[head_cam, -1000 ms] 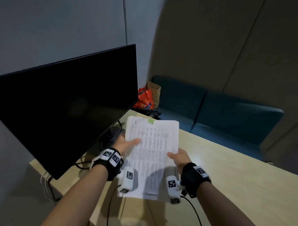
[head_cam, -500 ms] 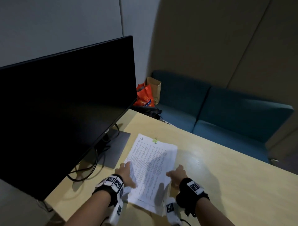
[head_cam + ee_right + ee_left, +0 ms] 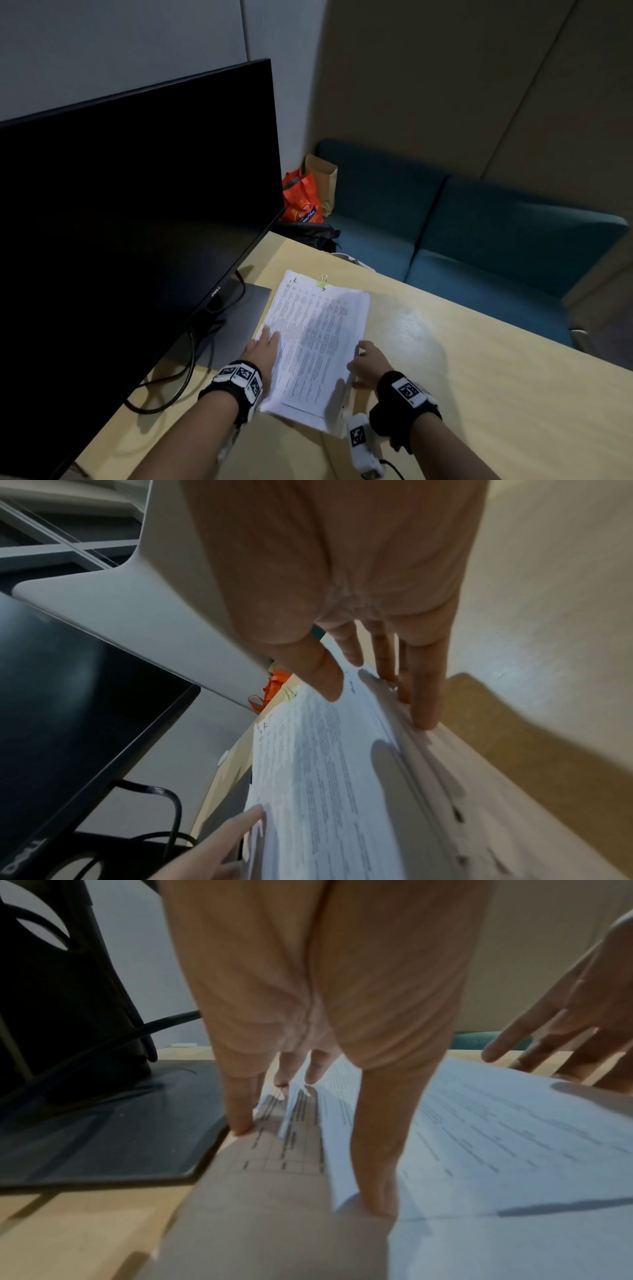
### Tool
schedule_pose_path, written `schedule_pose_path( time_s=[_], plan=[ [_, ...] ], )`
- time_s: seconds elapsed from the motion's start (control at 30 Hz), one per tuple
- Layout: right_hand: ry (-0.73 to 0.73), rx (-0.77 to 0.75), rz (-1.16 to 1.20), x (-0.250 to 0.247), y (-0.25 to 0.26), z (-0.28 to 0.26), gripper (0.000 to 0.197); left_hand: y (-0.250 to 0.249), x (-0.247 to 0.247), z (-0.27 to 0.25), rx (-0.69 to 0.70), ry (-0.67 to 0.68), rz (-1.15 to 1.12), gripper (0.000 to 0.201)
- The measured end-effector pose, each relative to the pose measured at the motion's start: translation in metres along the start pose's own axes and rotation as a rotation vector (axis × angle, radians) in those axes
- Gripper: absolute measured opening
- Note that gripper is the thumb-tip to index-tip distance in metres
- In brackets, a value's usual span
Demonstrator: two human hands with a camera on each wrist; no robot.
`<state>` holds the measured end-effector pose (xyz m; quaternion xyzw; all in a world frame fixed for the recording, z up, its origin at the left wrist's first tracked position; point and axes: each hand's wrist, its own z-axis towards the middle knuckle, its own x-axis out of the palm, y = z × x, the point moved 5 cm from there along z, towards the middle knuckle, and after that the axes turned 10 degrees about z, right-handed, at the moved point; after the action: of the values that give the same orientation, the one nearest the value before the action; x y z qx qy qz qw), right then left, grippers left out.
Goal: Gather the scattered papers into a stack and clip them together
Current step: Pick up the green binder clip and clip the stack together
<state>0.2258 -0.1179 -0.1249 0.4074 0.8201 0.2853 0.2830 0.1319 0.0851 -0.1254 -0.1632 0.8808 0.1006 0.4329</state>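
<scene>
Bare forearms, black wristbands (image 3: 236, 383) bearing white, seemingly square-coded marker tags

White sheets, pale wood, black screen

The papers (image 3: 315, 346) are white with rows of fine grey print; the clip (image 3: 322, 283) on their far edge is light green. The counter (image 3: 479, 394) is pale yellow wood. The monitor (image 3: 130, 212) is black, the sofa (image 3: 479, 240) teal, the bag (image 3: 303, 202) orange-red. The wrist bands (image 3: 236, 380) are black with black-and-white square markers.

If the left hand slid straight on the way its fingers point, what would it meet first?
Probably only more of the paper stack under the left hand, then perhaps the green binder clip at its far edge; depth is unclear.
</scene>
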Motion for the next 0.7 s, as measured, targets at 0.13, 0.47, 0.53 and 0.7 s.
schedule_pose_path(
  time_s=[0.13,0.47,0.53,0.7],
  plan=[
    [-0.008,-0.070,-0.219,-0.001,0.012,0.002,0.012,0.003,-0.009,0.019,0.046,-0.039,-0.041,0.116],
    [0.052,-0.105,-0.543,0.014,0.024,0.002,0.014,0.001,-0.025,0.038,0.106,-0.042,-0.035,0.113],
    [0.059,-0.098,-0.566,0.014,0.026,0.002,0.013,0.003,-0.028,0.037,0.116,-0.047,-0.025,0.114],
    [0.051,-0.094,-0.699,-0.003,0.025,-0.003,0.048,0.004,-0.048,0.014,0.110,-0.066,-0.006,0.104]
  ],
)
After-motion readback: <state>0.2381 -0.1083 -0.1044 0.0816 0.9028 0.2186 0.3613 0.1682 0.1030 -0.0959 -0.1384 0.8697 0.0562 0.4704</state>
